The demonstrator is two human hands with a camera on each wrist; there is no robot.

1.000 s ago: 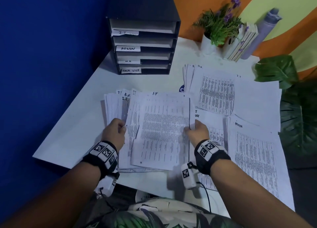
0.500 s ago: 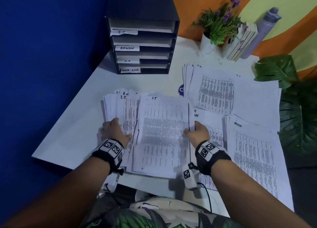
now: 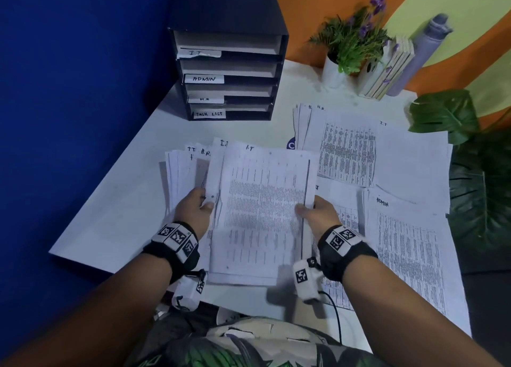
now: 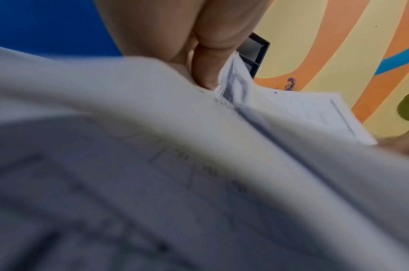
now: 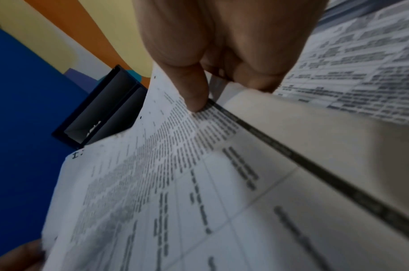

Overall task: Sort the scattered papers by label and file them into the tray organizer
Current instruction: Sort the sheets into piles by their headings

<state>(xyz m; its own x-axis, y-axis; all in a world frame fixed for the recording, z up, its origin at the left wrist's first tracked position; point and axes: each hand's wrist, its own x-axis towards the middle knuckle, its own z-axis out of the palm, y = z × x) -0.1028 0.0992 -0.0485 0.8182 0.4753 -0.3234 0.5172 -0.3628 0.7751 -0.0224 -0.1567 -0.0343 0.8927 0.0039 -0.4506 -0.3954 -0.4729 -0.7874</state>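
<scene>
the right hand (image 3: 320,213) has its grip closed on the right edge of the top sheet (image 3: 262,206), marked "it", thumb on top and fingers under, as the right wrist view shows. the left hand (image 3: 193,209) has its grip closed on the fanned stack (image 3: 188,170) beside it, thumb pressed over the sheets. both bundles sit at the near middle of the counter (image 3: 116,209), with more loose papers (image 3: 409,242) spread to the right.

the likely trouble: the fan in the left hand mixes labels, "it" beside "h.r.", so a sheet could go along with the wrong pile. the top sheet is thin and bowed; pulling from one edge could drag the sheet under it or crease it. the bundle's near end overhangs the counter's front edge, so a slack hold could drop sheets to the floor.

the organizer (image 3: 226,79) stands at the far left corner, slots facing forward, with bare counter before it. its "it" slot is the top one. the plant (image 3: 351,43) stands well to its right.
</scene>
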